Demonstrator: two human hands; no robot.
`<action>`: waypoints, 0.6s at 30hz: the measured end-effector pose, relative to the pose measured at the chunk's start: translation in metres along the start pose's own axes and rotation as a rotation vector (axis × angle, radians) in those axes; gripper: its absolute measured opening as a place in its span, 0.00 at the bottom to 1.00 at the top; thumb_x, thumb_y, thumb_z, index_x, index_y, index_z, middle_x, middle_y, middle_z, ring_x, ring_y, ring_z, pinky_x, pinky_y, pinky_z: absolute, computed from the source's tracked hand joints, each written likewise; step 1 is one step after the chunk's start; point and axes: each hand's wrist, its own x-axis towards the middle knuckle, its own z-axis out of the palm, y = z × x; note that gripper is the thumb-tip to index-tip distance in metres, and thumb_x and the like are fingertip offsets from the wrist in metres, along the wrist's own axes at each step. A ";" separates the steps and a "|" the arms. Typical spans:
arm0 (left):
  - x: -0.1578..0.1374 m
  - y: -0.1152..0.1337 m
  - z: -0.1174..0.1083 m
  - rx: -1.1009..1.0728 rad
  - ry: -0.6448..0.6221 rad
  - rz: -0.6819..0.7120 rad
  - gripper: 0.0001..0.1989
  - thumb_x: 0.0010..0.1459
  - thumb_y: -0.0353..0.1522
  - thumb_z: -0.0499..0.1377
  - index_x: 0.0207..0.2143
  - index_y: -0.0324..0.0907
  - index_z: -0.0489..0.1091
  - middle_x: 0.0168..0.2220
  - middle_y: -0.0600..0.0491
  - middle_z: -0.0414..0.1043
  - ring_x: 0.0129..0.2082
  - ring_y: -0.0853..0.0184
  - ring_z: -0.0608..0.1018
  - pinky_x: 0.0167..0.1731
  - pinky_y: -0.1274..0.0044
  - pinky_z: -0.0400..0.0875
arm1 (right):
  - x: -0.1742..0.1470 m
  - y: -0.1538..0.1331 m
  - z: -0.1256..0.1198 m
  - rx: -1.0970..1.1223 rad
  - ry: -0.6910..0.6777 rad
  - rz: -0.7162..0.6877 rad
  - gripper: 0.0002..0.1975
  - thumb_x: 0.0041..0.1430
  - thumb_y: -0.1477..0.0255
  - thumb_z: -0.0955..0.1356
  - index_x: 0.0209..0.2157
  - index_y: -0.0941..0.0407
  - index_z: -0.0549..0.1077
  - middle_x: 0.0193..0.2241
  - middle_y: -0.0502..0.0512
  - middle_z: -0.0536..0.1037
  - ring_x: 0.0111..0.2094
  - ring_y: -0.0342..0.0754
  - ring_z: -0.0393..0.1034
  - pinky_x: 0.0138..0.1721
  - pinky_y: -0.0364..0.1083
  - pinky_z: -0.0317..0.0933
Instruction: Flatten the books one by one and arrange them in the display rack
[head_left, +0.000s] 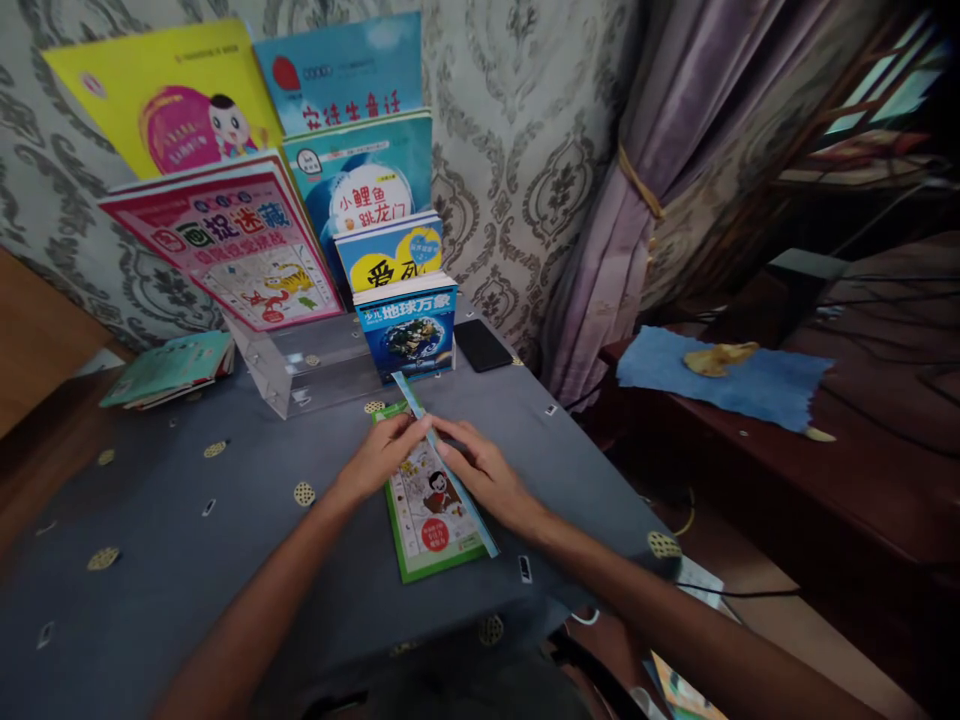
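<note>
Both hands are around a thin light-blue book (474,522) that I see nearly edge-on, as a narrow slanting strip. My left hand (388,450) is closed on its left side, with the thumb along the top edge. From the right, my right hand (484,468) holds the same edge, fingers near my left thumb. Beneath lies a green-bordered book (409,560) with a cartoon child and a red circle on its cover, flat on the table. My hands hide its upper part. Just beyond stands a blue book (409,335) with a globe picture.
A clear stepped stand (266,375) holds upright books, among them a pink book (247,250) and a yellow book (165,100). Several flat books (172,368) lie at left. A black phone (482,345) rests right of the stand. A blue cloth (667,385) lies on the right-hand furniture.
</note>
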 end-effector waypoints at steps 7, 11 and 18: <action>0.000 -0.003 0.002 -0.316 -0.027 -0.052 0.22 0.53 0.46 0.64 0.41 0.38 0.75 0.38 0.49 0.77 0.38 0.63 0.77 0.41 0.73 0.70 | -0.004 -0.006 0.002 -0.138 -0.039 -0.033 0.23 0.69 0.62 0.61 0.63 0.47 0.67 0.54 0.59 0.75 0.53 0.55 0.72 0.55 0.57 0.67; 0.000 -0.005 0.002 -0.327 -0.023 -0.062 0.20 0.55 0.44 0.63 0.42 0.38 0.76 0.36 0.50 0.78 0.36 0.63 0.77 0.39 0.73 0.71 | -0.005 -0.004 -0.001 -0.049 -0.042 0.020 0.24 0.68 0.59 0.61 0.63 0.48 0.67 0.57 0.57 0.74 0.57 0.54 0.70 0.59 0.57 0.64; 0.000 -0.001 0.005 -0.210 0.023 -0.012 0.19 0.58 0.46 0.60 0.38 0.40 0.75 0.34 0.52 0.76 0.36 0.65 0.76 0.38 0.75 0.70 | -0.002 -0.009 -0.002 0.078 -0.023 0.085 0.25 0.68 0.55 0.60 0.60 0.47 0.70 0.57 0.55 0.76 0.59 0.56 0.68 0.61 0.59 0.61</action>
